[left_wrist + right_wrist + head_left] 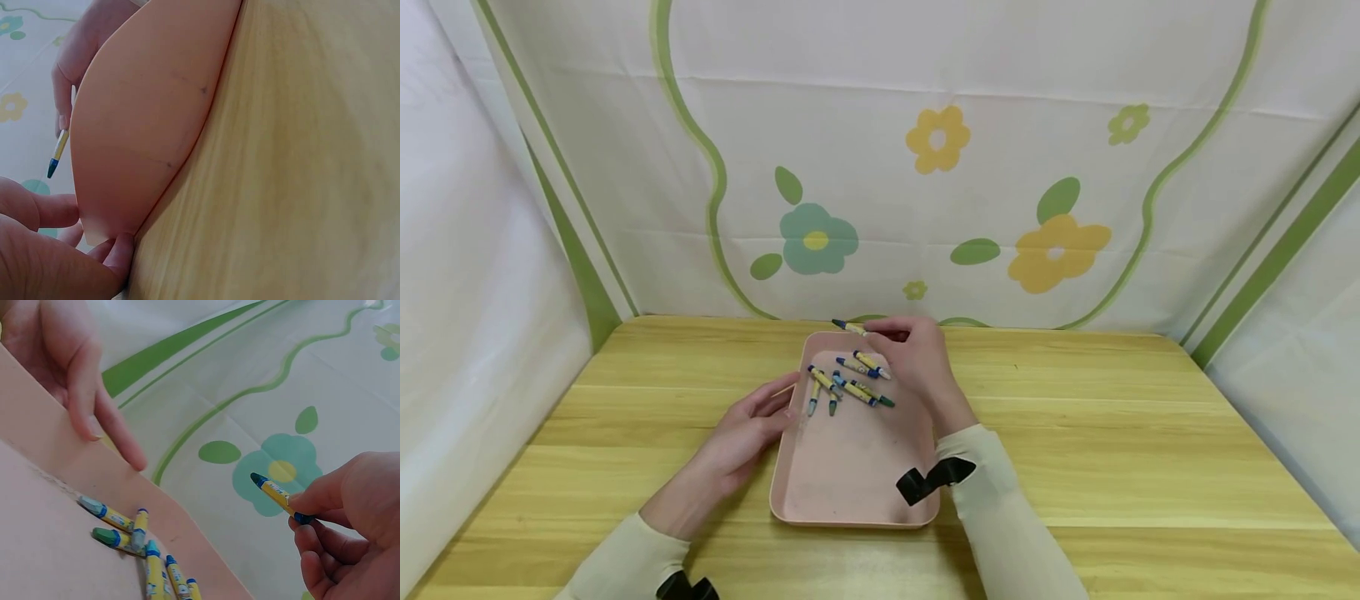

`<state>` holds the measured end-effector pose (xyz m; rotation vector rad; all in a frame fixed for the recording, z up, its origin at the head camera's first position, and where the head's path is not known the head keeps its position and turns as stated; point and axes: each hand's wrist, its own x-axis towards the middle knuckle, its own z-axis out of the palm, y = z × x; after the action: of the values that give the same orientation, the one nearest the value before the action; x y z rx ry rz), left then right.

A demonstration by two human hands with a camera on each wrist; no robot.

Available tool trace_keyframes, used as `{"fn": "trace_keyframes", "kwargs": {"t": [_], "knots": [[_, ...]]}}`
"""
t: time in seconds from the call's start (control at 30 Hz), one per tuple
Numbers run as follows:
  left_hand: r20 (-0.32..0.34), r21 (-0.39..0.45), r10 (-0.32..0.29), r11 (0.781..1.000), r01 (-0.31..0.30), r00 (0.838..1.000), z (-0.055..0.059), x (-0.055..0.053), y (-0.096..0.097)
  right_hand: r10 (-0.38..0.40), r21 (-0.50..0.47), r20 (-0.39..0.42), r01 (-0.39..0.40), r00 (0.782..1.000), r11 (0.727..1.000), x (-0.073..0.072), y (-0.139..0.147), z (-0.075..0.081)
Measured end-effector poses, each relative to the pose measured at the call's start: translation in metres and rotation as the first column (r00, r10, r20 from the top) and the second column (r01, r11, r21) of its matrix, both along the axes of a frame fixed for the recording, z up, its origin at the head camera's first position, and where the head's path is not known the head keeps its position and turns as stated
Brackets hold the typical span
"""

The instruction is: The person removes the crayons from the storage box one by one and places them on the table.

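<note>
My right hand [917,354] pinches a dark green crayon [275,490] with a yellow wrapper and blue bands, held above the far end of a pink tray [857,475]. Several more crayons [857,390] in similar wrappers lie loosely in the tray's far half, some overlapping. Along the tray's left side, my left hand [748,433] rests against the outer wall, its fingers fairly straight. The left wrist view has its fingertips [62,209] touching the tray's edge. In the right wrist view, tips of green and pale blue-grey crayons show.
The tray stands on a wooden table [1112,450]. Behind the table hangs a white cloth [880,192] printed with flowers and green lines, and white cloth sides [482,275] stand left and right.
</note>
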<state>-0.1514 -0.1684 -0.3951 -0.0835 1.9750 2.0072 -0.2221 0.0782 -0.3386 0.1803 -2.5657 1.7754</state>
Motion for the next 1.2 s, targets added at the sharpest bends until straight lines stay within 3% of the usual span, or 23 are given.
{"fn": "trace_keyframes", "kwargs": {"t": [0.37, 0.73, 1.2], "knots": [[-0.004, 0.009, 0.0, 1.0, 0.0, 1.0, -0.003, 0.0, 0.0, -0.048, -0.029, 0.013, 0.049, 0.999, 0.998, -0.004, 0.022, 0.004], [-0.007, 0.01, 0.0, 1.0, 0.0, 1.0, -0.002, 0.0, 0.0, -0.142, -0.045, -0.054, 0.139, 0.988, 0.989, -0.016, 0.053, -0.004], [-0.005, 0.008, -0.003, 1.0, 0.003, 1.0, -0.002, 0.001, 0.0, -0.224, -0.048, -0.03, 0.222, 0.974, 0.974, -0.019, 0.081, -0.013]]}}
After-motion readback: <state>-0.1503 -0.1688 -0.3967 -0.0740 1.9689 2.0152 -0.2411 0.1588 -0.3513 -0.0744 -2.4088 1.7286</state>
